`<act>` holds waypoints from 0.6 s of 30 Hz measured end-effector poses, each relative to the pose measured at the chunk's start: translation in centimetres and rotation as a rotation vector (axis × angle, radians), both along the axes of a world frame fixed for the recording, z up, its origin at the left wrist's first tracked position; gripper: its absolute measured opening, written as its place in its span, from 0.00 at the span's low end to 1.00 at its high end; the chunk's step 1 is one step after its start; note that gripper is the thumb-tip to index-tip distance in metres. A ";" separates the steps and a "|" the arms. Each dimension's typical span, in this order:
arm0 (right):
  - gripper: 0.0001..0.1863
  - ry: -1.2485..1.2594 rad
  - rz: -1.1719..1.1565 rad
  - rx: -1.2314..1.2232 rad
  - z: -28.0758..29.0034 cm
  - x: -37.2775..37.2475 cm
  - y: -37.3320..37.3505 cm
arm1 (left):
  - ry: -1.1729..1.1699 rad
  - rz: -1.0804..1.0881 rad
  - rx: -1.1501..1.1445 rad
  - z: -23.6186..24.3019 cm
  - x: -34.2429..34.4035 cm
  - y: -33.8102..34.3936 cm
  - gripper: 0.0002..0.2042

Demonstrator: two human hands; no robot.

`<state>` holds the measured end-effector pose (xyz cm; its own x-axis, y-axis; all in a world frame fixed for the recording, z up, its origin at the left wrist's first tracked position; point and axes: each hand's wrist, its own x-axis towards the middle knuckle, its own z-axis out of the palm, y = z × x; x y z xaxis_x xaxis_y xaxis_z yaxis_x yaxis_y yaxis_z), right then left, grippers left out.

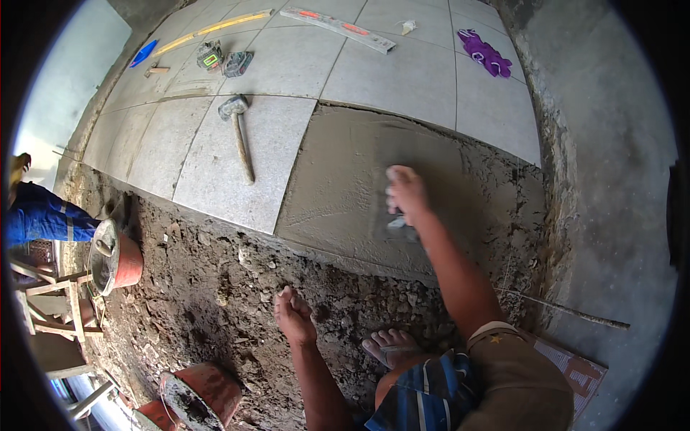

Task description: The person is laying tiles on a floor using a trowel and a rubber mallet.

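Note:
My right hand (407,192) grips a flat trowel (392,223) and presses it on a smooth bed of wet grey mortar (345,187), next to the laid grey tiles (230,151). My left hand (293,314) rests palm down on the rough, stony ground (215,287), fingers together, holding nothing. My foot in a sandal (388,346) stands on the rubble between both arms.
A rubber mallet (237,122) lies on a tile. Further back lie a long level (338,21), a yellow straightedge (215,29), a laser device (210,57) and a purple cloth (485,52). Orange buckets (118,260) (201,395) stand at left. A person in blue (43,215) works at left.

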<state>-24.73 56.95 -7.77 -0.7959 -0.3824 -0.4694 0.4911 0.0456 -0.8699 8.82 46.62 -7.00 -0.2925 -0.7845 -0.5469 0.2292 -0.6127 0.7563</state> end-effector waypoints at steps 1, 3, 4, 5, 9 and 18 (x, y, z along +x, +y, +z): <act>0.14 0.019 0.093 -0.003 0.1 0.6 -2.2 | 0.019 -0.017 -0.018 -0.1 0.1 -0.1 0.09; 0.14 0.015 0.239 -0.033 0.5 2.0 -6.0 | 0.003 0.032 -0.028 0.0 0.2 -0.4 0.09; 0.14 0.052 0.244 -0.035 0.8 2.6 -7.4 | 0.004 0.043 -0.033 0.2 0.4 -0.5 0.09; 0.14 0.045 0.254 -0.032 1.2 2.9 -8.4 | 0.013 0.045 -0.022 0.5 0.5 -0.6 0.09; 0.13 0.141 0.068 -0.028 2.6 2.3 -11.7 | 0.005 0.057 -0.086 0.9 0.8 -0.6 0.10; 0.13 0.067 -0.054 -0.191 1.6 1.5 -20.1 | -0.048 0.086 -0.009 0.2 2.3 0.3 0.08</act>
<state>-23.25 36.87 -6.16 -0.8448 -0.4151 -0.3378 0.4290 -0.1479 -0.8911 11.09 46.87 -6.80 -0.1975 -0.8104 -0.5516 0.2436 -0.5856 0.7731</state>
